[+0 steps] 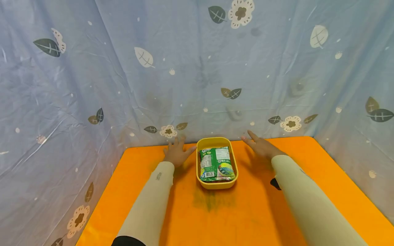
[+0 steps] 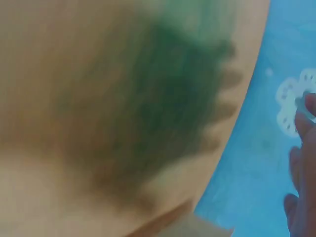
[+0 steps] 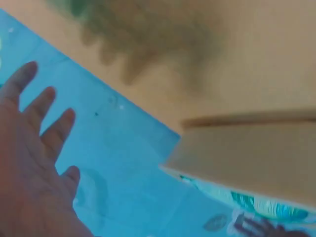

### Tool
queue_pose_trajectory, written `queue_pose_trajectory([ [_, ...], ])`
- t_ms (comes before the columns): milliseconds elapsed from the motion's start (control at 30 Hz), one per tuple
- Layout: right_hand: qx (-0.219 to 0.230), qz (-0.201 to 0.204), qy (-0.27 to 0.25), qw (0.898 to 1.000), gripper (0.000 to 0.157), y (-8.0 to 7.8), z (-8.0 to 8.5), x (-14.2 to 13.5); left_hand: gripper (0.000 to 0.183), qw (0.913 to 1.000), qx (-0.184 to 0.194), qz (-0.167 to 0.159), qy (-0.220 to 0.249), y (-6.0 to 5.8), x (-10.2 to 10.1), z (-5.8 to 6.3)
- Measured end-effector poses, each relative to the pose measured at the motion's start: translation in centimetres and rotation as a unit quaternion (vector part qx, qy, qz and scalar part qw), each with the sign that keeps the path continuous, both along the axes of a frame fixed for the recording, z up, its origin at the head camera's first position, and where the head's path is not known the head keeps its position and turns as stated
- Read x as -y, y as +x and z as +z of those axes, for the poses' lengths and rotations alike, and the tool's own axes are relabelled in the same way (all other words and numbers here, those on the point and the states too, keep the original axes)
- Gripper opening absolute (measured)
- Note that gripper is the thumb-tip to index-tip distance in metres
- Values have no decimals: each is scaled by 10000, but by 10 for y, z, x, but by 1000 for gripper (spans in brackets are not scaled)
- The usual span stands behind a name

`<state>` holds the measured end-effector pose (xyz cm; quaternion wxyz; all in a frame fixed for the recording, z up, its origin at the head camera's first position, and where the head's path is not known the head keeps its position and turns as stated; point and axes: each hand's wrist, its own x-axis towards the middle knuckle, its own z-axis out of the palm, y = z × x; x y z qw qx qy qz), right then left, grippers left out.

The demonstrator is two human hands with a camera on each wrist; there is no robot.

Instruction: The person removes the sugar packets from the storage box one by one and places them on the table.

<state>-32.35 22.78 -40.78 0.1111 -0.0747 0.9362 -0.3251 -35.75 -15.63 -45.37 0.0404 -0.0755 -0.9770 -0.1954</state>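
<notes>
A yellow rectangular tub point(image 1: 217, 186) stands on the orange table top. Inside it lies a green printed packet point(image 1: 215, 163) with a barcode and label text. My left hand point(image 1: 178, 153) is spread just left of the tub, its thumb tip close to the rim; whether they touch I cannot tell. To the tub's right, a gap away, my right hand point(image 1: 262, 148) is held with fingers extended and nothing in it. The right wrist view shows those straight fingers, with the tub's side wall point(image 3: 247, 158) beside them. Only part of the left hand point(image 2: 303, 173) shows in the left wrist view.
Behind the table hangs a pale blue curtain point(image 1: 197, 75) with leaf and flower prints, also covering both sides. The orange table point(image 1: 212, 222) carries a greenish smudge in front of the tub. Blurred hand-shaped shadows lie on the table in both wrist views.
</notes>
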Motion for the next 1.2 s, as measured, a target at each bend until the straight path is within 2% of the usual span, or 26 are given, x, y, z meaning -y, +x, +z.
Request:
queue_pose_trajectory([
  [100,265,57,-694,9972,87,2,1,1,97,9986,233,-114,460,2,-7,-5],
  [200,469,119,-1311,9902,91,1,2,3,89,9927,575,-177,1049,3,-13,-12],
  [367,922,-43,-2167,9719,91,-2,4,10,70,9776,894,-383,1866,8,-21,-15],
  [467,1033,-103,-2658,9584,82,-1,5,14,73,9694,987,-433,2204,15,-27,-12],
  [600,1156,97,-3232,9392,76,3,7,20,77,9537,1273,-373,2698,21,-34,-12],
  [700,1300,237,-3462,9288,73,5,9,26,69,9388,1473,-322,3097,23,-37,-15],
  [833,1568,369,-3823,9099,71,6,10,33,62,9345,1460,-312,3233,24,-39,-18],
  [933,1774,504,-3978,8987,72,6,10,38,60,9377,1435,-294,3149,24,-40,-19],
  [1000,1903,518,-3930,8981,74,6,12,40,58,9345,1516,-299,3208,25,-40,-20],
  [1200,2084,246,-3138,9260,83,10,25,56,54,9277,1615,-259,3356,24,-39,-21],
])
